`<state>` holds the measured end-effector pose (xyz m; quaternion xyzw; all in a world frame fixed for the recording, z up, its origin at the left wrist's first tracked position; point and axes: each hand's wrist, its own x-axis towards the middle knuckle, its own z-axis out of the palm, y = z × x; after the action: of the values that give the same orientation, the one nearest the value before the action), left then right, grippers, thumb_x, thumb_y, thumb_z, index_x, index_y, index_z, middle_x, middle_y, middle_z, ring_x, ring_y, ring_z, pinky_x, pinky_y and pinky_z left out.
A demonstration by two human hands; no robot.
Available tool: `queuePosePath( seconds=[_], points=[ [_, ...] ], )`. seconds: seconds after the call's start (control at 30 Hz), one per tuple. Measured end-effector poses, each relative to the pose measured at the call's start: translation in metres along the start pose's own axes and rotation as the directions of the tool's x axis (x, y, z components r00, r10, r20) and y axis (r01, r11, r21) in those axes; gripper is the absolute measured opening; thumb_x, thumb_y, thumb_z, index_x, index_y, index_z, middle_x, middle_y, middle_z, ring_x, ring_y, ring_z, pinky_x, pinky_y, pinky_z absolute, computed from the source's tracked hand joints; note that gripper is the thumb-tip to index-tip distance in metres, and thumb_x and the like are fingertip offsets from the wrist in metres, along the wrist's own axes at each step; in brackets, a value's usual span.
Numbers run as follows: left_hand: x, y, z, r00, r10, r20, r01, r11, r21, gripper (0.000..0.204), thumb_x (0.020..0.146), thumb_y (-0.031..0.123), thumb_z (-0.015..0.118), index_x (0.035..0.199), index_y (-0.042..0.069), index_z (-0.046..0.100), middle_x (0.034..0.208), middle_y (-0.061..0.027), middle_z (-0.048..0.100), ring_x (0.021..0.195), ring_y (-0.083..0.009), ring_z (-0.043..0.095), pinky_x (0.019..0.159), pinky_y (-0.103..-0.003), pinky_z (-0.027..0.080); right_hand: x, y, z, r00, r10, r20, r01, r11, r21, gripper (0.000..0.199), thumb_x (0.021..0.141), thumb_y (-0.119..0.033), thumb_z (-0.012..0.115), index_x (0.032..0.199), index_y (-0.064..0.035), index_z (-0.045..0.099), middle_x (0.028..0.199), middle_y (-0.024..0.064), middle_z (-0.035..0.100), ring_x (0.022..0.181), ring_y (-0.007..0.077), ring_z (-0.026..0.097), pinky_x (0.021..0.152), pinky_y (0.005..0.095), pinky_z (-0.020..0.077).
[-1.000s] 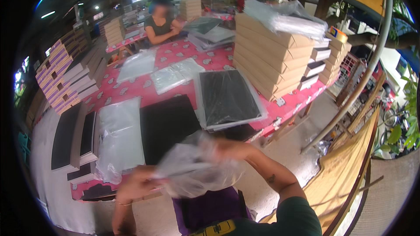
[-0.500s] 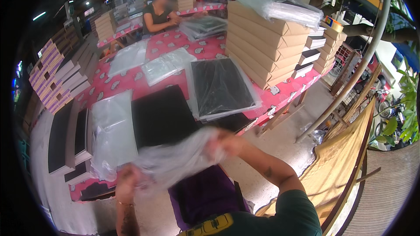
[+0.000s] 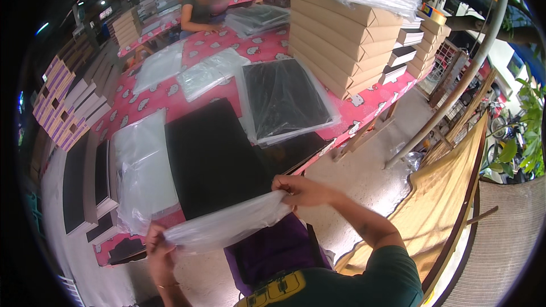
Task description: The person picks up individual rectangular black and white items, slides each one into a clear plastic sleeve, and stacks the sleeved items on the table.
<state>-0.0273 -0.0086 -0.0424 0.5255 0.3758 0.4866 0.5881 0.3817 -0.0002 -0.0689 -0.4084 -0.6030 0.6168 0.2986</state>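
Note:
A clear plastic bag is stretched between my hands at the near edge of the table. My left hand pinches its left end, and my right hand pinches its right end near the corner. Just beyond the bag lies a stack of black sheets. To the left of those rests a pile of clear plastic bags. Farther right, black sheets inside clear plastic lie flat on the table.
The pink patterned tablecloth covers the table. Brown paper-wrapped packs stand in a tall stack at the back right. Black-topped stacks line the left edge. Across the table sits another person. More plastic bags lie mid-table.
The bag, crumpled and blurred before, is now pulled out into a straighter band. My right hand has come slightly lower, and the left has moved a little left and down.

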Motion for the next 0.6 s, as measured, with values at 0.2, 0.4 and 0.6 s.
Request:
queuePosePath(
  seconds=[0.2,0.4,0.6],
  points=[
    [-0.018,-0.059,0.051,0.887,0.136,-0.441,0.107,0.869,0.483,0.050,0.085,-0.001,0.039,0.135,0.001,0.043,0.074,-0.0019,0.057,0.055,-0.0044,0.044,0.049,-0.018,0.037,-0.002,0.029,0.063,0.796,-0.100,-0.597,-0.028,0.979,-0.202,0.063,0.075,0.008,0.045,0.137,-0.0060,0.041,0.086,0.0131,0.058,0.068,0.0174,0.058,0.064,0.0306,0.0482],
    [-0.024,-0.072,0.046,0.910,0.067,-0.409,0.113,0.910,0.399,0.042,0.085,-0.002,0.040,0.126,-0.002,0.052,0.068,0.0006,0.053,0.052,-0.0049,0.042,0.049,-0.019,0.037,-0.006,0.034,0.078,0.648,-0.310,-0.695,0.061,0.932,-0.358,0.060,0.073,0.009,0.051,0.131,-0.0063,0.047,0.088,0.0164,0.061,0.068,0.0241,0.061,0.062,0.0319,0.0487],
    [-0.027,-0.038,0.022,0.914,0.190,-0.359,-0.108,0.966,0.235,0.040,0.078,0.006,0.059,0.118,0.001,0.055,0.078,0.0006,0.051,0.067,-0.0060,0.046,0.055,-0.019,0.036,-0.029,0.004,0.042,0.835,-0.129,-0.535,0.251,0.954,0.162,0.051,0.073,0.007,0.056,0.122,-0.0067,0.051,0.091,0.0098,0.061,0.077,0.0166,0.061,0.067,0.0274,0.0470]
  ],
)
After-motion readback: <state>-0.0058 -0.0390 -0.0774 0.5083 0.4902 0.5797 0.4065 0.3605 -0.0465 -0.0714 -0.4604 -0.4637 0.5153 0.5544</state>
